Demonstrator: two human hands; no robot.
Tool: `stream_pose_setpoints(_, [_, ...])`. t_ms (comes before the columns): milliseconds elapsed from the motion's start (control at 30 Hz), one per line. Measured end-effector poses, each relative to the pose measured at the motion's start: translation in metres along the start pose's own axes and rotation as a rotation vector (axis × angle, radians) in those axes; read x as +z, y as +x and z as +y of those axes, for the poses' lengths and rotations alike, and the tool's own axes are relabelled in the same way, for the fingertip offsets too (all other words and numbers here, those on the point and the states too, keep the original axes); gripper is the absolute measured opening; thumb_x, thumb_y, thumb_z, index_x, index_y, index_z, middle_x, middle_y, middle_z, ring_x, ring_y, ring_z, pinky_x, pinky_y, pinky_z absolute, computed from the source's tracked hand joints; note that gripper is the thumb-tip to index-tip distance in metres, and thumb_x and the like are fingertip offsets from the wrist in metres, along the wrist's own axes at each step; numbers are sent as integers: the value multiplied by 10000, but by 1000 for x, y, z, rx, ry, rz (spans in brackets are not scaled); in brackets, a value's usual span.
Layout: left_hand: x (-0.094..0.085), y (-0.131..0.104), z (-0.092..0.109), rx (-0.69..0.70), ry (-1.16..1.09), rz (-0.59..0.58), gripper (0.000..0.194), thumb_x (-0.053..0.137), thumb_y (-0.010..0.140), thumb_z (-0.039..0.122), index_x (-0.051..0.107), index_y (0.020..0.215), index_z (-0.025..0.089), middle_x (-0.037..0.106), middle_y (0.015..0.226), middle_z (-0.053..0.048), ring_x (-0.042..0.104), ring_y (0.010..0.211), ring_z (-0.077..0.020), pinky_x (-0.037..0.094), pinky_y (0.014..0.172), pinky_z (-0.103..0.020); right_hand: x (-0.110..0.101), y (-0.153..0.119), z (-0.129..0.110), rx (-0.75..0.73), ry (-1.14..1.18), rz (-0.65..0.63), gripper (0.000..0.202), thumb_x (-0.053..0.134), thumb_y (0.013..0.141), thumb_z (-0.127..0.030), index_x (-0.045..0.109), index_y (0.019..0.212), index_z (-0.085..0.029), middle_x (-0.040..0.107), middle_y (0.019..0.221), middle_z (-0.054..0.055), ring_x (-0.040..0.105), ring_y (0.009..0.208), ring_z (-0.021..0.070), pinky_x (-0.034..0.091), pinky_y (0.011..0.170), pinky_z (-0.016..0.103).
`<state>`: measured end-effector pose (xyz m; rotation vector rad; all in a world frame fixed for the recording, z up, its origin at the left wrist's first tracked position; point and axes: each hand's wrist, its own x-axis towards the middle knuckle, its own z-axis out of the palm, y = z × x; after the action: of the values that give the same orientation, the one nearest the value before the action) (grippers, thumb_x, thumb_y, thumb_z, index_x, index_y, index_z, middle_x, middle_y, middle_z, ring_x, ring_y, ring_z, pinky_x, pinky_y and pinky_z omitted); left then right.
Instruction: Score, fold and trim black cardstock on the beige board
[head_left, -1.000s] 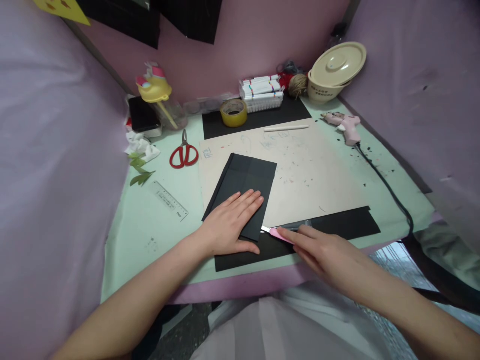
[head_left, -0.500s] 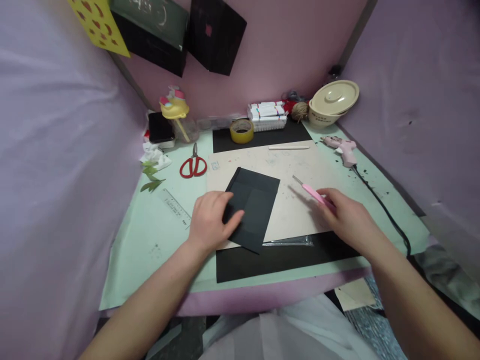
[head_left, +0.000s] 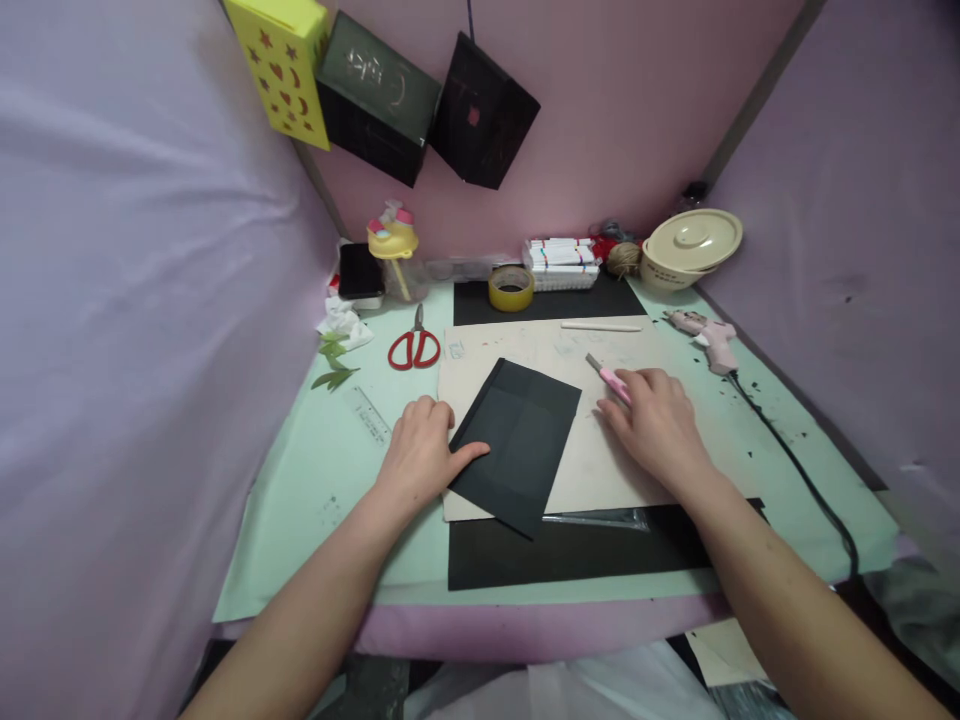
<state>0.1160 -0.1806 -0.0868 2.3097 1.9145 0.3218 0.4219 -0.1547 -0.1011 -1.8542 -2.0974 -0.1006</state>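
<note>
A folded piece of black paper [head_left: 517, 435] lies at a slant on the pale, marked board [head_left: 600, 470]. At its left edge is my left hand [head_left: 424, 450], with the thumb across the top of the paper and the fingers curled along the side. My right hand [head_left: 660, 420] rests low over the board, to the right of the paper. It is closed around a pink craft knife [head_left: 615, 385], whose metal tip points up and left, apart from the paper.
Red-handled scissors [head_left: 414, 348] and a clear ruler [head_left: 369, 415] lie to the left. Behind the board are yellow tape [head_left: 511, 288], a white pen [head_left: 600, 327] and a marker basket [head_left: 561, 265]. At right are a glue gun [head_left: 709, 340], its cord and a lidded bowl [head_left: 686, 250].
My right hand has come down and left with the craft knife, nearer the board. My left hand has shifted to the paper's edge. The view has tilted up slightly.
</note>
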Motion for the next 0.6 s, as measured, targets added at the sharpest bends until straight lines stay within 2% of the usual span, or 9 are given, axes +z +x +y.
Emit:
stream_pose_setpoints(67, [2,0,-1,-7,-36,0,402,677,801,535,520,890,176,503,927,-76,505,893,-269,423,744,-359,-1,0,-16,-142,125,-70,529,475,911,-490,507,1331,-170,529,1257,179,493,1152,355,439,936,502])
stream_pose_setpoints(133, [3,0,-2,-22,-86,12,390,664,819,517,537,952,173,510,965,-78,516,935,-273,435,785,-369,2,-2,-32,-279,232,-192,685,512,875,-576,401,1430,-189,447,1406,164,418,1292,337,399,1037,493])
stream_pose_setpoints(200, [3,0,-3,-53,-156,12,414,638,837,516,543,1048,173,517,1025,-84,532,979,-274,445,811,-370,8,-4,-43,-334,256,-274,871,538,816,-671,302,1492,-176,341,1512,167,322,1387,336,328,1112,507])
stream_pose_setpoints(300, [-1,0,-5,-120,-243,-19,479,594,852,538,524,1173,191,526,1104,-91,570,964,-258,457,780,-353,18,-8,-51,-322,210,-288,981,505,785,-743,249,1517,-142,264,1563,176,219,1447,339,228,1165,537])
stream_pose_setpoints(400, [-9,-1,-9,-174,-289,-77,489,572,848,561,534,1187,212,559,1096,-82,600,895,-241,455,739,-344,23,-11,-52,-286,184,-266,976,462,802,-750,250,1517,-121,256,1569,176,206,1457,323,204,1180,520])
stream_pose_setpoints(500, [-16,0,-14,-221,-347,-115,473,610,817,544,556,1161,224,615,997,-51,616,823,-225,445,711,-331,25,-11,-54,-257,170,-254,969,439,810,-756,265,1513,-112,257,1569,175,207,1458,320,193,1186,512])
stream_pose_setpoints(600, [-21,3,-17,-244,-479,-105,463,664,777,503,563,1140,233,640,850,-8,609,718,-192,436,674,-311,25,-10,-55,-239,165,-261,976,423,809,-768,277,1509,-104,254,1571,175,208,1457,322,199,1186,503])
